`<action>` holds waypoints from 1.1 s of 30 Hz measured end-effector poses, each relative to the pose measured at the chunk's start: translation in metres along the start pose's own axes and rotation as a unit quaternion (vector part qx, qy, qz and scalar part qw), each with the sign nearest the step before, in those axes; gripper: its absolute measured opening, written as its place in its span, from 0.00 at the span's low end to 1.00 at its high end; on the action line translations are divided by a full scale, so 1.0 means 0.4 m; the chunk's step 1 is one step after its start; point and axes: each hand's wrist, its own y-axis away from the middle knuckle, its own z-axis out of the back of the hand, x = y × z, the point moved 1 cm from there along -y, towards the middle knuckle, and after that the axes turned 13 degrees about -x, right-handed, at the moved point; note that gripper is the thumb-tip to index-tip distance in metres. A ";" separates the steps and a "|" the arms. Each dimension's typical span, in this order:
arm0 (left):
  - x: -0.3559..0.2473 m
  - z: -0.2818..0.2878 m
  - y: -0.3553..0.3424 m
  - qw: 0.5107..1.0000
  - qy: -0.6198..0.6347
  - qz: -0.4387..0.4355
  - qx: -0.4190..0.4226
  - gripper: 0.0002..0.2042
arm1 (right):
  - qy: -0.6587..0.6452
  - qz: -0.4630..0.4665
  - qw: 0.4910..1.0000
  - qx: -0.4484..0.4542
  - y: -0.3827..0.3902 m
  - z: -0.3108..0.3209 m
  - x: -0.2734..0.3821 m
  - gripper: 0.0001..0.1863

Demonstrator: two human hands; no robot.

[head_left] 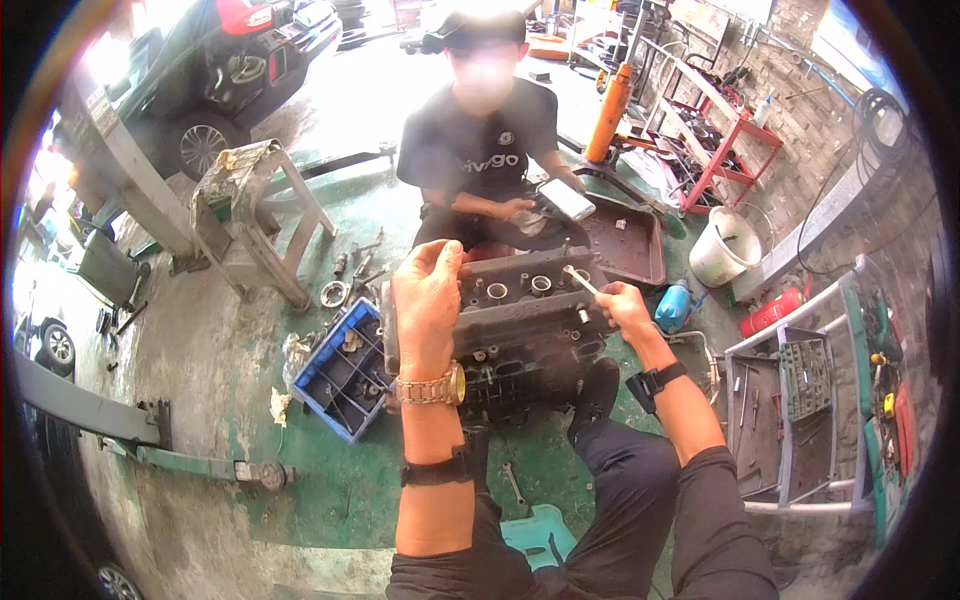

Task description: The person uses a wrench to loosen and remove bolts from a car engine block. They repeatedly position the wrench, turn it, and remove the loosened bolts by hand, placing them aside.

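Observation:
A dark engine block with its cylinder head and valve cover (pixel 525 318) stands between my knees. My right hand (pixel 625 306) is closed round a silver wrench (pixel 582 280), whose far end reaches the bolts at the top right of the cover. My left hand (pixel 428 295) is raised over the cover's left end. Its fingers are pinched together, and anything between them is hidden. Round openings with pale rims (pixel 497 290) show along the cover between my hands.
Across the engine sits a person (pixel 480 140) holding a phone-like device (pixel 567 199). A blue divided parts bin (pixel 343 372) lies left, a dark tray (pixel 622 240) and white bucket (pixel 724 248) at far right, a tool cart (pixel 800 400) nearer. Another wrench (pixel 515 484) lies on the floor.

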 end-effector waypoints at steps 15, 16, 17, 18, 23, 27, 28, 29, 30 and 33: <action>0.016 -0.002 -0.012 0.999 -0.036 -0.017 -0.003 0.09 | 0.116 0.230 0.948 -0.184 -0.510 0.103 -0.307 0.04; 0.018 -0.004 -0.013 0.999 -0.038 -0.022 -0.001 0.09 | 0.074 0.246 0.951 -0.175 -0.545 0.100 -0.325 0.03; 0.019 -0.005 -0.014 0.999 -0.042 -0.027 0.000 0.10 | 0.072 0.260 0.946 -0.178 -0.570 0.098 -0.335 0.03; 0.020 -0.007 -0.015 0.998 -0.047 -0.030 0.000 0.10 | 0.069 0.274 0.942 -0.181 -0.585 0.093 -0.335 0.03; 0.019 -0.023 -0.008 0.997 -0.068 -0.032 -0.005 0.10 | 0.037 0.225 0.953 -0.198 -0.565 0.045 -0.210 0.02; 0.014 -0.031 -0.003 0.997 -0.076 -0.034 0.000 0.10 | -0.037 0.159 0.970 -0.180 -0.488 0.002 -0.064 0.04; 0.013 -0.032 -0.002 0.997 -0.073 -0.035 0.002 0.10 | -0.010 0.164 0.968 -0.190 -0.469 -0.012 -0.035 0.04; 0.013 -0.033 -0.001 0.996 -0.078 -0.033 0.000 0.10 | -0.002 0.175 0.967 -0.185 -0.461 -0.023 -0.002 0.04; 0.013 -0.033 -0.001 0.996 -0.080 -0.031 -0.001 0.10 | 0.007 0.187 0.966 -0.180 -0.452 -0.033 0.022 0.04; 0.012 -0.036 -0.001 0.996 -0.082 -0.031 0.003 0.11 | 0.010 0.175 0.966 -0.189 -0.436 -0.063 0.063 0.03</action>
